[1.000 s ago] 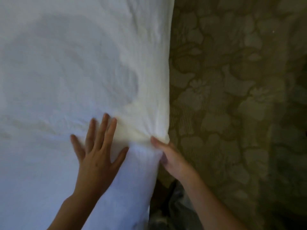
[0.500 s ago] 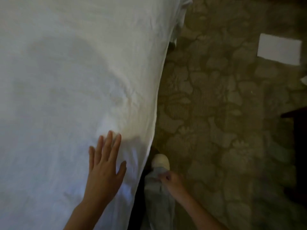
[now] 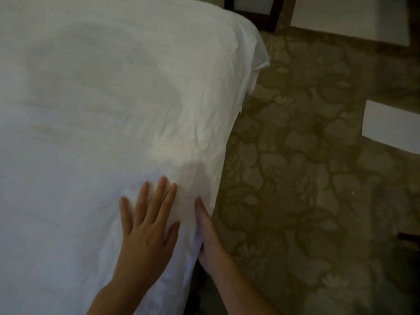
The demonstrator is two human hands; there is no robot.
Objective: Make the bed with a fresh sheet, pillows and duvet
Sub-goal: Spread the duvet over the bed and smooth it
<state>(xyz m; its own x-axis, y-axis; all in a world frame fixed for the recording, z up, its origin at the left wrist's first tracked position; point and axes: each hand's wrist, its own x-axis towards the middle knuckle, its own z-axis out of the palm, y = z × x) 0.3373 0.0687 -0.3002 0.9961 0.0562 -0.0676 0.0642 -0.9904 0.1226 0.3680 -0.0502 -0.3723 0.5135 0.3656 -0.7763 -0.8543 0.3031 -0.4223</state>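
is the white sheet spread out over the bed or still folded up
Spread out. The white sheet covers the whole visible bed top and drapes over the side edge, slightly wrinkled. The left hand presses flat on it; the right hand works along the edge.

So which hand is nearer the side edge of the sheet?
Right. The right hand lies along the sheet's side edge, touching it. The left hand rests flat on top, further in from that edge.
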